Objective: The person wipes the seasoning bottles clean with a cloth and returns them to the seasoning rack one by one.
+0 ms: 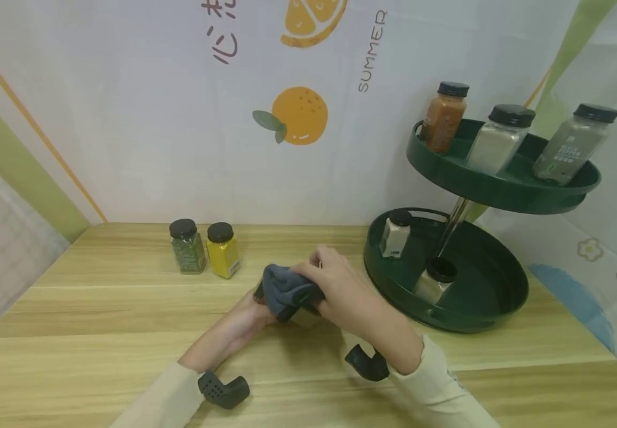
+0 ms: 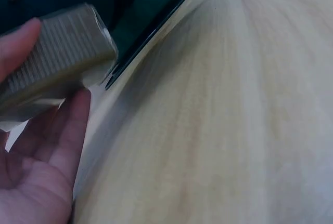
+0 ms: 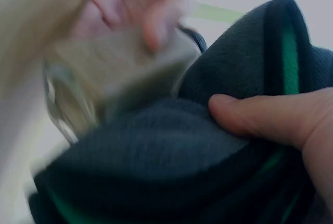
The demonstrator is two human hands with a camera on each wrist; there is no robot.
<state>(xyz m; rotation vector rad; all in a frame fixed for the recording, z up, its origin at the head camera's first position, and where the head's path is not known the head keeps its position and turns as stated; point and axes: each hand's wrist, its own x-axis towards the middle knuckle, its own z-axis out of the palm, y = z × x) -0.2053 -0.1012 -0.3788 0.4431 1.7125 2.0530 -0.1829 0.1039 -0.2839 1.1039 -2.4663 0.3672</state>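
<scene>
My left fingers (image 2: 70, 141) curl round the tilted jar (image 2: 70, 44) above the bench (image 1: 100, 333); my right fingers (image 1: 314, 273) pinch soft cloth (image 1: 287, 291) by it. Likely rigid, slippery: I'd grip its flat sides.

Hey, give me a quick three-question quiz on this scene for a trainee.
1. Which hand holds the grey-blue cloth?
2. True or false: the green upper tier bears three jars.
3. The yellow jar stands on: (a) the table, (b) the upper tier, (c) the cloth?

Key: 1. The right hand; the left hand holds a glass jar. 2. True. 3. a.
</scene>
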